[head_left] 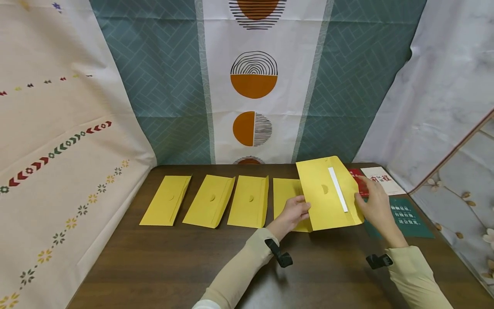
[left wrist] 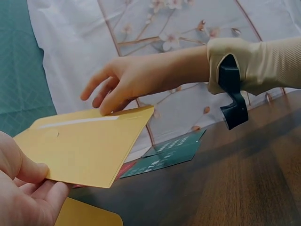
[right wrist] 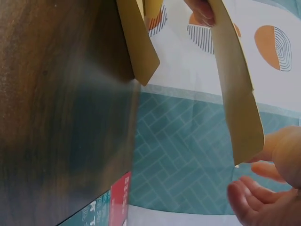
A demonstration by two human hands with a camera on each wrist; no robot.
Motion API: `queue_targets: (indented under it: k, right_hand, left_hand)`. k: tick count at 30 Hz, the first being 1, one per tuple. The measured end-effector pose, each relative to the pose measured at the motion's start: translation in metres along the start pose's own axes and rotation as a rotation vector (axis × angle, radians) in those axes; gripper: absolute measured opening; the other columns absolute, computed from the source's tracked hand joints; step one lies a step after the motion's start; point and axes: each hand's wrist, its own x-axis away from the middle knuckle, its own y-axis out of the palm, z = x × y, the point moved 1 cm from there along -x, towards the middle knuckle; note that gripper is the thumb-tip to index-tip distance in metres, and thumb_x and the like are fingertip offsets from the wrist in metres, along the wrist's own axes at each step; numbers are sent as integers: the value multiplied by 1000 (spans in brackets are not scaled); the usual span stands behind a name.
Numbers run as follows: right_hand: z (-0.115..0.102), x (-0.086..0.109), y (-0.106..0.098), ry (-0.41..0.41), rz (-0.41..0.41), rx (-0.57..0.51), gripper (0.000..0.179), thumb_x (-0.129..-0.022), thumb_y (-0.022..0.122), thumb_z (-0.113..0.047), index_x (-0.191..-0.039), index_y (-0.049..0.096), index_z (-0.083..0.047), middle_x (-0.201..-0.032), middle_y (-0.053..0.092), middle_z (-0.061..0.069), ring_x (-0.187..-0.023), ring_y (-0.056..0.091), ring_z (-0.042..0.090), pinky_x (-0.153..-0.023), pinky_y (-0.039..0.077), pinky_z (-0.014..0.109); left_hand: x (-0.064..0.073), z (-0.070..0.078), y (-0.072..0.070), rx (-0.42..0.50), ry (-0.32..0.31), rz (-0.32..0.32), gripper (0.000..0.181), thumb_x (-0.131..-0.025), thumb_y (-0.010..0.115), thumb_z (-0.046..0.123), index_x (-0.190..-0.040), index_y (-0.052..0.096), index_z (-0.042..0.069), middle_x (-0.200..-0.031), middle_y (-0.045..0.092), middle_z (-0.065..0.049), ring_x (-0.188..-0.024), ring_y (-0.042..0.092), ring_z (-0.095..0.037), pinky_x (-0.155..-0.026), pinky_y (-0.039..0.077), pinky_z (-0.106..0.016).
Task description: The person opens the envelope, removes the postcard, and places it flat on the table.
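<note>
A yellow envelope with a white strip and a small half-round mark is held up off the table, tilted. My left hand pinches its left edge, thumb in front and fingers behind, as the left wrist view shows. At the opposite edge, by the flap, is my right hand. Its thumb touches the envelope there, while the other fingers are loosely spread and apart from the paper in the right wrist view. Partly covered by the held envelope, another yellow envelope lies on the table.
Three more yellow envelopes lie in a row to the left on the dark wooden table. Behind my right hand are a red card, a white card and a green card. Patterned cloths hang around the table.
</note>
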Motion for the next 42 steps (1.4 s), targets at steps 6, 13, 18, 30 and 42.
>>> queue_targets:
  k: [6, 13, 18, 30, 42]
  right_hand:
    - [-2, 2, 4, -90, 39, 21, 22, -79, 67, 6, -101, 68, 8, -94, 57, 23, -82, 53, 32, -66, 41, 29]
    - [-5, 1, 4, -40, -66, 20, 18, -91, 64, -9, -101, 70, 5, -93, 69, 24, -73, 59, 29, -64, 53, 34]
    - [-8, 0, 1, 55, -178, -27, 28, -94, 62, -19, -108, 69, 4, -96, 71, 24, -73, 59, 26, -60, 48, 19]
    - [3, -3, -10, 424, -395, -264, 46, -99, 53, -28, -123, 55, 11, -88, 62, 10, -70, 54, 14, -59, 49, 24]
    - [22, -5, -14, 577, -331, -296, 47, -100, 49, -25, -129, 49, 12, -94, 56, 9, -71, 51, 8, -60, 49, 19]
  left_hand:
    - [1, 0, 1, 15, -5, 4, 54, -96, 54, 2, -146, 36, -3, -106, 60, -8, -75, 47, -12, -73, 45, -25]
    - [-2, 0, 5, 23, 0, 0, 53, -96, 54, 2, -146, 37, -2, -125, 59, -17, -90, 57, -15, -96, 50, -39]
    - [-4, 1, 10, 45, -1, 31, 50, -96, 55, 3, -144, 41, 0, -124, 61, -16, -107, 63, -25, -100, 48, -43]
    - [-3, -5, 28, 86, 17, 85, 44, -95, 61, 12, -135, 51, -5, -101, 68, -9, -84, 67, -17, -78, 56, -29]
    - [5, -19, 48, -56, -68, 17, 14, -91, 63, 5, -104, 69, 6, -90, 72, -15, -85, 72, -32, -79, 57, -45]
